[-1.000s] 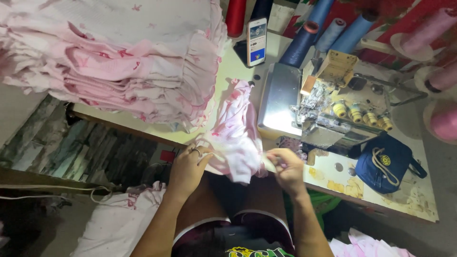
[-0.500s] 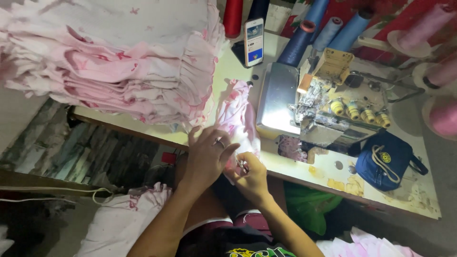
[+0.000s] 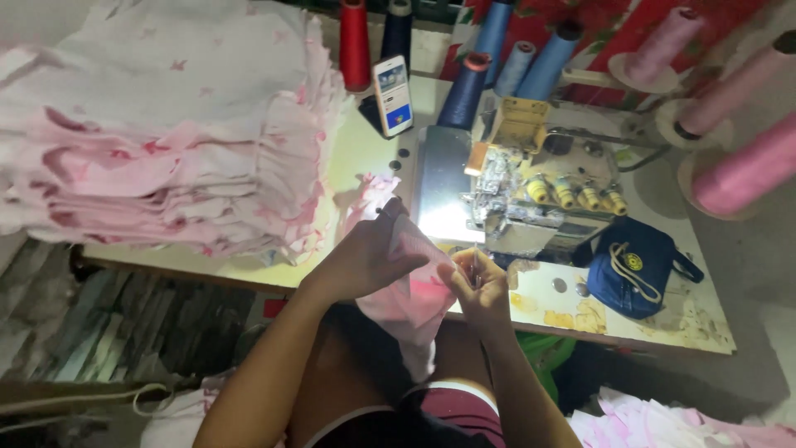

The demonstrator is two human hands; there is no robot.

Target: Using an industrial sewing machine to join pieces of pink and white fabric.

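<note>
Both hands grip a pink garment piece point(image 3: 406, 290) at the table point(image 3: 365, 149) edge, just in front of the sewing machine point(image 3: 531, 191). Left hand point(image 3: 369, 257) clamped over its top w/ fabric under the palm; right hand point(image 3: 481, 282) pinches its edge, fingers together. Stack of pink garments point(image 3: 166, 133) sits to the left.

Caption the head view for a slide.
Both hands, left hand and right hand, grip a pink garment beside the sewing machine.

You have a pale pink garment piece point(image 3: 406, 290), a pink-and-white printed fabric stack point(image 3: 166, 133), red point(image 3: 354, 46), blue point(image 3: 547, 70) and pink thread cones point(image 3: 746, 170), and a navy pouch point(image 3: 634, 265).
</note>
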